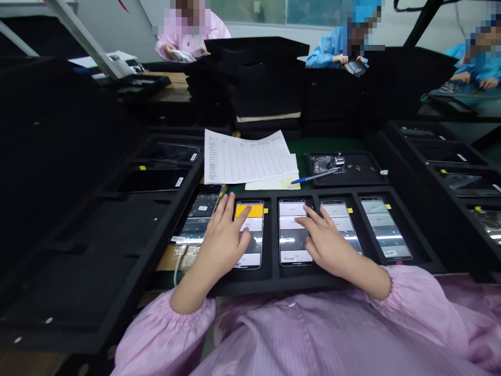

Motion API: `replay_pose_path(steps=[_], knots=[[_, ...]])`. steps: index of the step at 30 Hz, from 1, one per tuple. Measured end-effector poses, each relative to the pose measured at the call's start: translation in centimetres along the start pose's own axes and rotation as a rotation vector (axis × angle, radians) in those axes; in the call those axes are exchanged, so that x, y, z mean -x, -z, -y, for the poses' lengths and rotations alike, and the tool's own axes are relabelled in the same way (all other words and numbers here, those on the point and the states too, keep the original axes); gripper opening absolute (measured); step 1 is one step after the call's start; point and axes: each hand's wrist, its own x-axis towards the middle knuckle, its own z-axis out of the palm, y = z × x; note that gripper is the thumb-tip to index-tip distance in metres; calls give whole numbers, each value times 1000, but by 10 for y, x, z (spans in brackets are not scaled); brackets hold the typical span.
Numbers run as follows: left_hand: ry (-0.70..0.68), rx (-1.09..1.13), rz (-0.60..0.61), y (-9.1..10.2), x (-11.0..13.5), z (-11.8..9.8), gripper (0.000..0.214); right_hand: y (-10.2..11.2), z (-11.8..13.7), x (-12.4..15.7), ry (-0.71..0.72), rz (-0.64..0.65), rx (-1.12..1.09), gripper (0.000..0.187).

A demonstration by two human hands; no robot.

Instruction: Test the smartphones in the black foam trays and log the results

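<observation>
neither hand gripped anything on my head-camera feed: the left hand (223,243) lay flat with its fingers spread, and the right hand (329,244) lay the same way, fingers fanned, nothing pinched. the left hand rested on the orange-banner phone (256,210), its index fingertip touching the orange strip at the top of the screen and its palm covering the lower left of the glass. the right hand lay across two handsets: its index finger touched the screen of the second phone (291,253), and its other fingers reached over the third phone (337,210) just at 3 o'clock of that. i saw all three face up in neighbouring slots of the black foam tray (274,279), close in at 12 o'clock, with a fourth phone (385,227) untouched in the slot at the tray's 3 o'clock end. a loose phone (199,211) lay tilted just outside the tray at 9 o'clock of the left hand's fingers, and a white cable (178,263) ran beside that wrist. further out at 12 o'clock lay a printed sheet (250,156), a blue pen (313,177) at its 4 o'clock, and a small parts tray (352,168) beside the pen. a left rack (152,180) at 10 o'clock and a right rack (465,184) at 2 o'clock held dark phones. a person in pink (215,28) and a person in blue (326,49) sat at the far side, well apart.
</observation>
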Motion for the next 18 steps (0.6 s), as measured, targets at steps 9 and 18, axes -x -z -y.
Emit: replay_pose_path(steps=[9, 18], knots=[[7, -12, -19, -4, 23, -9, 47, 3, 10, 21, 118, -10, -93, 43], [-32, -1, -98, 2, 36, -16, 49, -1, 7, 29, 127, 5, -123, 42]])
